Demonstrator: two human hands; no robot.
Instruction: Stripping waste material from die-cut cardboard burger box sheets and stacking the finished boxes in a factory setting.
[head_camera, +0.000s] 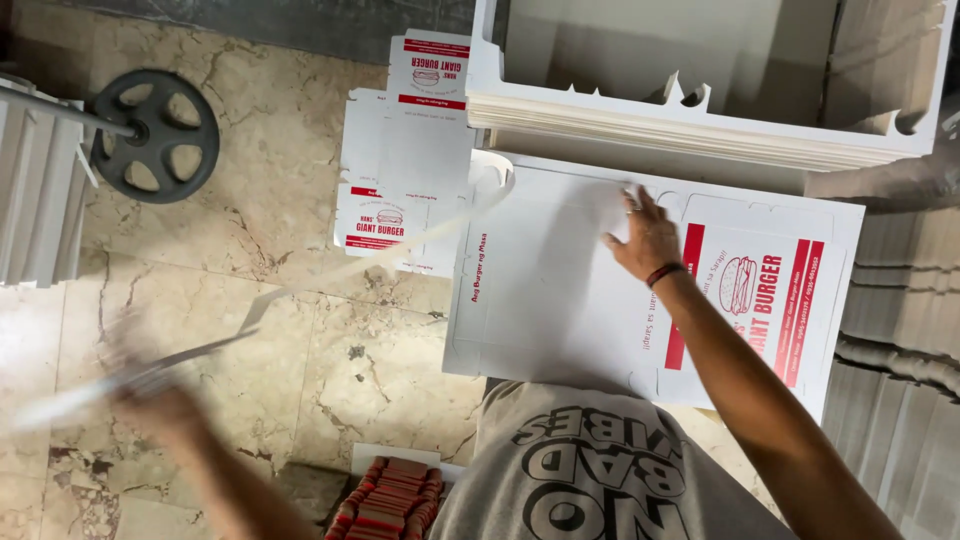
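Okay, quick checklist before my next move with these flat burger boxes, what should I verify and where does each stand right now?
1. Right hand flat on the top flat box blank: ok, palm down and fingers spread on the white sheet.
2. Left hand has a sure hold on the white strip: cannot tell, hand and strip are motion-blurred.
3. Strip free of the blank: not ok, its far end seems to curl at the sheet's top left corner.
4. Blank square on the pile below: cannot tell, edges partly hidden by the arm and shirt.
5. Loose printed blank on the marble floor out of the way: ok, it lies left of the pile.
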